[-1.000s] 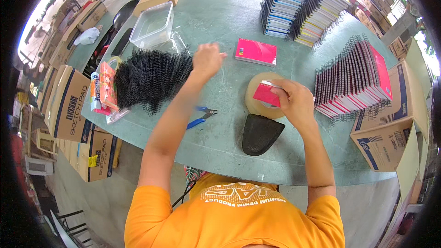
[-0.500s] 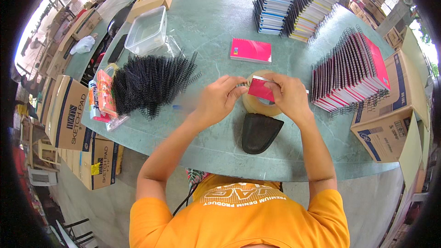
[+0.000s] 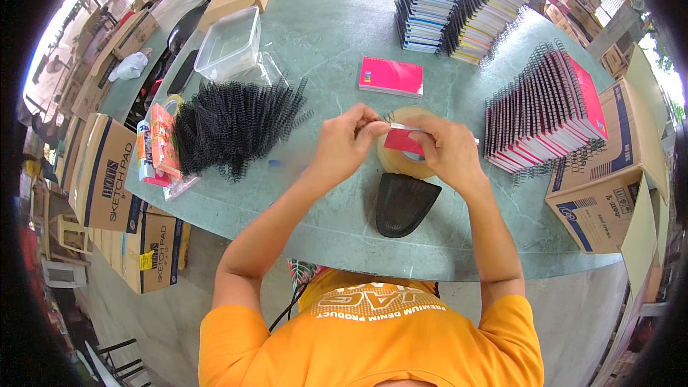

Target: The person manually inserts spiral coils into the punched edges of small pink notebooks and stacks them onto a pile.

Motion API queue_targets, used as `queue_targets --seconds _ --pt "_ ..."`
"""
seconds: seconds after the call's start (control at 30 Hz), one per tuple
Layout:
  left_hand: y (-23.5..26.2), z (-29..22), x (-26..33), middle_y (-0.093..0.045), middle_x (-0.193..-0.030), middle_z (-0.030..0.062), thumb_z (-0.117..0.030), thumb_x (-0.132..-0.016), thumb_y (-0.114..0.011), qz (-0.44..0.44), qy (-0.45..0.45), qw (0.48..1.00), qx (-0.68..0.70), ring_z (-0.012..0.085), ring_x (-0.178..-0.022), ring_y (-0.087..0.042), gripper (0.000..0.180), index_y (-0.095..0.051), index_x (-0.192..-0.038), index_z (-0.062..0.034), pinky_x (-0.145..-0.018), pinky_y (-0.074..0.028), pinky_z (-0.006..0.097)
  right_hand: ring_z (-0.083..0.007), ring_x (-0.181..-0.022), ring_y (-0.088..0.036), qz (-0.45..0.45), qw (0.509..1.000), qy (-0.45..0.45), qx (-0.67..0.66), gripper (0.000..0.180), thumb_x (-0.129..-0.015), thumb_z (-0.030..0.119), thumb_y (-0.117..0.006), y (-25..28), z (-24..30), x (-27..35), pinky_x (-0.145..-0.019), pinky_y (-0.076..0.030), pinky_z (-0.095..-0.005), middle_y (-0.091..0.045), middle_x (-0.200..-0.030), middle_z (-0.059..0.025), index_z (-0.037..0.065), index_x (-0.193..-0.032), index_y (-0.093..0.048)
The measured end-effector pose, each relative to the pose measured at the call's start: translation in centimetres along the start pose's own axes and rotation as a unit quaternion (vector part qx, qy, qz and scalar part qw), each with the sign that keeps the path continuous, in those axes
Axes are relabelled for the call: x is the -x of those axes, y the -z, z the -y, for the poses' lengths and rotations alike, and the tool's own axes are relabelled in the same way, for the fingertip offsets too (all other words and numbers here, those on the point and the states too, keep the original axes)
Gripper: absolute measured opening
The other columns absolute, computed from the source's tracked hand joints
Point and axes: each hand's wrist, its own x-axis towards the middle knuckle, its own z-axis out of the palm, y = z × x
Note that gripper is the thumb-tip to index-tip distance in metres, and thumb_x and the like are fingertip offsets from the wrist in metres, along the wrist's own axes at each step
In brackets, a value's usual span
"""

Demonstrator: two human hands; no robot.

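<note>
Thumb and fingers of my right hand (image 3: 450, 152) grip a small notebook (image 3: 400, 141) with a pink-red cover, tilted so its pale edge shows. My left hand (image 3: 347, 145) pinches a black spiral coil at the notebook's left end; most of that coil is hidden by the fingers. Directly beneath the notebook lies a wide roll of tape (image 3: 405, 165). A black wedge-shaped object (image 3: 407, 206) rests on the table just nearer to me. Farther off lies another pink notebook (image 3: 391, 77). To the left, many loose black spiral coils (image 3: 233, 129) form a heap.
Pink spiral notebooks (image 3: 541, 118) stand stacked at the right, beside an open cardboard box (image 3: 598, 172). Two taller notebook stacks (image 3: 437, 7) are at the back. A clear plastic container (image 3: 229, 46) and colourful packets (image 3: 163, 142) lie left. More cardboard boxes (image 3: 107, 175) stand beyond the table's left edge.
The notebook has tilted, showing more of its pale edge and less cover. My left fingers have come closer to its left end, leaving less coil visible between.
</note>
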Motion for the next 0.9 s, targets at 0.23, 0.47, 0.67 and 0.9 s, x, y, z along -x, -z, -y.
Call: queue_targets --seconds 0.23,0.47,0.67,0.9 --pt "1.1 -0.5 0.4 -0.057 -0.059 0.0021 -0.036 -0.092 -0.051 0.134 0.136 0.981 0.019 0.0080 -0.045 -0.050 0.035 -0.061 -0.082 -0.0035 -0.044 -0.040 0.024 -0.0303 -0.079 -0.061 -0.019 0.999 0.029 -0.010 0.019 -0.078 0.007 -0.057 0.0 -0.4 -0.4 -0.069 -0.047 -0.0384 -0.065 -0.090 -0.0106 0.009 -0.094 -0.066" --pt "0.4 -0.1 -0.1 -0.058 -0.064 0.0060 -0.028 -0.089 -0.055 0.037 0.045 0.998 0.001 0.0133 -0.056 -0.056 0.026 -0.058 -0.091 -0.0019 -0.051 -0.043 0.027 -0.0299 -0.080 -0.061 -0.039 0.997 0.072 -0.011 0.018 -0.077 0.008 -0.058 -0.6 -0.8 -0.1 -0.069 -0.048 -0.0386 -0.065 -0.089 -0.0111 0.009 -0.093 -0.066" --pt "2.7 -0.1 -1.0 -0.060 -0.070 0.0111 -0.020 -0.085 -0.060 0.114 -0.018 0.988 -0.100 0.0205 -0.064 -0.057 0.022 -0.058 -0.094 -0.0006 -0.060 -0.045 0.032 -0.0302 -0.082 -0.061 -0.074 0.991 0.114 0.022 0.011 -0.077 0.011 -0.061 -1.5 -0.9 -0.6 -0.070 -0.047 -0.0392 -0.064 -0.086 -0.0102 0.007 -0.087 -0.062" --pt "3.0 -0.9 -1.3 -0.056 -0.080 0.0124 -0.019 -0.083 -0.062 0.136 0.007 0.987 -0.091 0.0259 -0.072 -0.055 0.020 -0.059 -0.088 0.0001 -0.064 -0.044 0.035 -0.0312 -0.076 -0.059 -0.098 0.988 0.067 -0.098 0.013 -0.077 0.015 -0.061 -2.5 -1.2 -1.5 -0.066 -0.045 -0.0410 -0.062 -0.081 -0.0098 0.008 -0.088 -0.057"
